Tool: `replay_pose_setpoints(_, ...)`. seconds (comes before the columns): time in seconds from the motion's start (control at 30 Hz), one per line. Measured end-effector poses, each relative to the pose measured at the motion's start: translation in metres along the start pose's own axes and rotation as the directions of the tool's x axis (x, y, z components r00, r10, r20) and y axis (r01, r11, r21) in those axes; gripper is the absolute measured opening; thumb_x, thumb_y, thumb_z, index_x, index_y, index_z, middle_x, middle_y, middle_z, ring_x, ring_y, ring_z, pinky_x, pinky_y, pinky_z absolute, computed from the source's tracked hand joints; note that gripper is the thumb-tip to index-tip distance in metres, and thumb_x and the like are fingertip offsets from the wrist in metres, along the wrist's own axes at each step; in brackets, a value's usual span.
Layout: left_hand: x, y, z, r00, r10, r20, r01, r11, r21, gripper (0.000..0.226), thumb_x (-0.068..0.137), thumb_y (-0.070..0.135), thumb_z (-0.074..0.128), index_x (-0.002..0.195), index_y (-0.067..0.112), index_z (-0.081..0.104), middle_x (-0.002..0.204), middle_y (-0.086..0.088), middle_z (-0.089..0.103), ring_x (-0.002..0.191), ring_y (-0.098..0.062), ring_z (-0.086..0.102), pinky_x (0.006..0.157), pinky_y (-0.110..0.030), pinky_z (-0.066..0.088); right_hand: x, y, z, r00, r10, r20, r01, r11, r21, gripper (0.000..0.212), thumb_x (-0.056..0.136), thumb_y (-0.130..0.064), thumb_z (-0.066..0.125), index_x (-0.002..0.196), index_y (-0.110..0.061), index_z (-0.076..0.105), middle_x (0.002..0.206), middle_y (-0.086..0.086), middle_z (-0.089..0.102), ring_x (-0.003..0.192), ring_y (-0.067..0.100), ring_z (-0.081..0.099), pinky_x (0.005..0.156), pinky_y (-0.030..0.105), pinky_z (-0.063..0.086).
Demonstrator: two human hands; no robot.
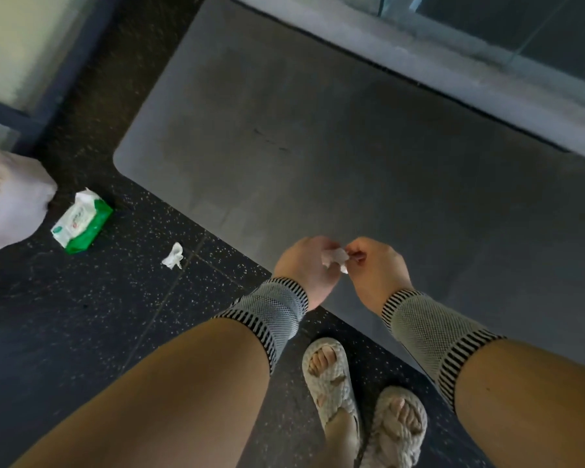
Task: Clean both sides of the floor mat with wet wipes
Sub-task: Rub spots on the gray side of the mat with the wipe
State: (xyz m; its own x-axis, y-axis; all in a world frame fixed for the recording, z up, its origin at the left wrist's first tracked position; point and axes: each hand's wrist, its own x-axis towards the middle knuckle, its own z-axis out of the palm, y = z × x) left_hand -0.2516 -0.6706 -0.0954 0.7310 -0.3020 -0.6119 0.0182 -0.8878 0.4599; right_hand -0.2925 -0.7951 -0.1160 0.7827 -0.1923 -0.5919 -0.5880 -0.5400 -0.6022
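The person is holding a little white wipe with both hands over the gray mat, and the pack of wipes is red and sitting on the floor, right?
Almost. The head view shows the pack of wipes is green and white, not red. The rest holds: the left hand and right hand both hold a small white wipe above the gray mat, and the pack sits on the floor.

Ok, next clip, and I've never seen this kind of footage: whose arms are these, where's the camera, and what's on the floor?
The single picture comes from a camera worn on a person's head, looking down at their own arms and sandalled feet. No machine here. The left hand and right hand pinch a crumpled white wet wipe together between the fingers. A grey floor mat lies flat on the dark speckled floor. Left of it sit a green and white wipes pack and a used wipe. Both forearms wear striped knit sleeves.
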Motion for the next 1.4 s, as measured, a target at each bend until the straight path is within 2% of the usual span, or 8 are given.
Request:
replay_pose_setpoints(0.13, -0.015, 0.002, 0.001, 1.000, 0.000, 0.019, 0.001, 1.000, -0.016, 0.028, 0.093, 0.034, 0.060, 0.120, 0.029, 0.062, 0.105, 0.014, 0.067, 0.091, -0.004, 0.061, 0.078, -0.022, 0.052, -0.015, 0.003, -0.005, 1.000, 0.018, 0.002, -0.018, 0.999, 0.033, 0.008, 0.091, -0.021, 0.059, 0.091, -0.026, 0.064, 0.077, -0.014, 0.062, 0.071, 0.003, 0.058, 0.059, 0.015, 0.043)
replay_pose_setpoints(0.23, -0.023, 0.006, -0.003, 1.000, 0.007, 0.011, -0.006, 0.999, -0.051, 0.021, 0.093, 0.040, 0.059, 0.111, 0.032, 0.066, 0.087, 0.022, 0.061, 0.077, 0.008, 0.055, 0.064, -0.009, 0.041, -0.025, 0.002, -0.009, 0.999, 0.034, 0.009, -0.035, 0.998, 0.053, 0.004, 0.089, -0.024, 0.063, 0.087, -0.027, 0.065, 0.075, -0.015, 0.062, 0.070, 0.002, 0.058, 0.057, 0.013, 0.040)
replay_pose_setpoints(0.43, -0.017, -0.006, -0.023, 1.000, 0.017, -0.010, -0.017, 1.000, 0.020, 0.007, 0.093, 0.037, 0.060, 0.093, 0.031, 0.063, 0.085, 0.017, 0.064, 0.081, -0.005, 0.061, 0.074, -0.025, 0.053, -0.026, -0.020, 0.003, 0.997, 0.051, -0.066, -0.045, 0.995, 0.090, 0.013, 0.085, -0.026, 0.067, 0.080, -0.030, 0.057, 0.073, -0.019, 0.058, 0.069, -0.004, 0.054, 0.055, 0.011, 0.038)
replay_pose_setpoints(0.87, 0.017, -0.128, -0.125, 0.985, 0.134, 0.108, -0.142, 0.988, 0.067, 0.014, 0.090, 0.028, 0.064, 0.082, 0.034, 0.054, 0.081, 0.015, 0.063, 0.077, -0.006, 0.060, 0.065, -0.021, 0.046, -0.009, -0.142, 0.121, 0.914, 0.290, -0.284, -0.224, 0.944, 0.242, 0.012, 0.085, -0.019, 0.061, 0.078, -0.028, 0.057, 0.074, -0.014, 0.062, 0.070, 0.008, 0.060, 0.060, 0.023, 0.046)
replay_pose_setpoints(1.0, 0.022, -0.166, -0.145, 0.981, 0.112, 0.157, -0.134, 0.981, 0.139, 0.013, 0.090, 0.033, 0.064, 0.083, 0.035, 0.054, 0.079, 0.017, 0.060, 0.080, -0.008, 0.061, 0.073, -0.025, 0.049, -0.001, -0.166, 0.156, 0.929, 0.252, -0.271, -0.186, 0.951, 0.246, 0.012, 0.085, -0.019, 0.059, 0.086, -0.030, 0.055, 0.075, -0.021, 0.054, 0.070, 0.003, 0.053, 0.060, 0.017, 0.040)
replay_pose_setpoints(1.1, 0.025, -0.181, -0.152, 0.983, 0.094, 0.160, -0.123, 0.976, 0.182, 0.013, 0.089, 0.037, 0.066, 0.082, 0.033, 0.055, 0.083, 0.015, 0.065, 0.082, -0.009, 0.063, 0.077, -0.028, 0.052, -0.002, -0.171, 0.173, 0.937, 0.196, -0.290, -0.137, 0.968, 0.212, 0.011, 0.084, -0.019, 0.064, 0.093, -0.023, 0.059, 0.092, -0.012, 0.055, 0.083, 0.010, 0.057, 0.070, 0.024, 0.047)
replay_pose_setpoints(1.27, 0.050, -0.188, -0.154, 0.987, 0.060, 0.151, -0.080, 0.987, 0.137, 0.010, 0.088, 0.034, 0.069, 0.084, 0.031, 0.060, 0.080, 0.016, 0.064, 0.077, -0.004, 0.063, 0.072, -0.022, 0.051, 0.006, -0.165, 0.190, 0.931, 0.106, -0.348, -0.061, 0.989, 0.136, 0.011, 0.083, -0.013, 0.066, 0.093, -0.017, 0.064, 0.097, -0.004, 0.059, 0.087, 0.015, 0.056, 0.076, 0.029, 0.051)
replay_pose_setpoints(1.4, 0.079, -0.196, -0.149, 0.962, 0.061, 0.267, -0.086, 0.993, 0.082, 0.015, 0.086, 0.030, 0.071, 0.077, 0.031, 0.059, 0.081, 0.012, 0.066, 0.076, -0.005, 0.063, 0.066, -0.017, 0.048, 0.023, -0.162, 0.205, 0.933, 0.066, -0.355, -0.041, 0.996, 0.078, 0.018, 0.082, -0.010, 0.065, 0.100, -0.015, 0.064, 0.109, -0.002, 0.061, 0.098, 0.016, 0.055, 0.086, 0.027, 0.047)
